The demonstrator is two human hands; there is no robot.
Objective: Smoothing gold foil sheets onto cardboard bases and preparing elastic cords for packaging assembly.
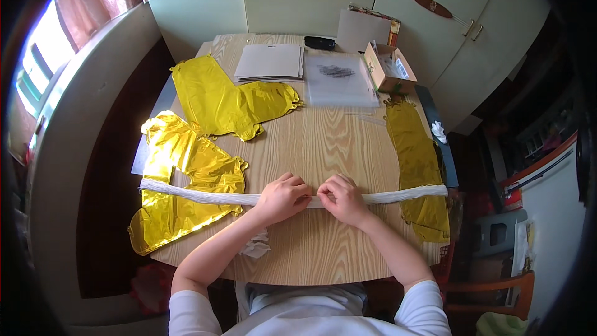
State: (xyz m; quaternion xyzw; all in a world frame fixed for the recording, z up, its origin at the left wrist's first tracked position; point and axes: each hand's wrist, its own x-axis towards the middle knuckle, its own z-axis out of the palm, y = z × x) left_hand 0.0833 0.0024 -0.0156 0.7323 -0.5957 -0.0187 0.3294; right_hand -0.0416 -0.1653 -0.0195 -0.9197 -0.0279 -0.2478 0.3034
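A long bundle of white string point(404, 195) stretches from left to right across the near part of the wooden table point(323, 143). My left hand point(284, 198) is closed on the bundle just left of its middle. Close beside it, my right hand point(342, 199) pinches at the same bundle with thumb and fingers curled together. A small gap separates the two hands. The bundle's left end crosses a shiny gold foil balloon point(211, 162), lying flat. Its right end rests over another flat gold foil balloon point(413, 143).
A third gold foil balloon point(214, 99) lies at the far left. Along the back are a stack of white sheets point(270, 62), clear plastic bags point(339, 81), a black case point(319, 43) and a small open box point(390, 71). Crumpled white tissue point(256, 244) sits near my left forearm.
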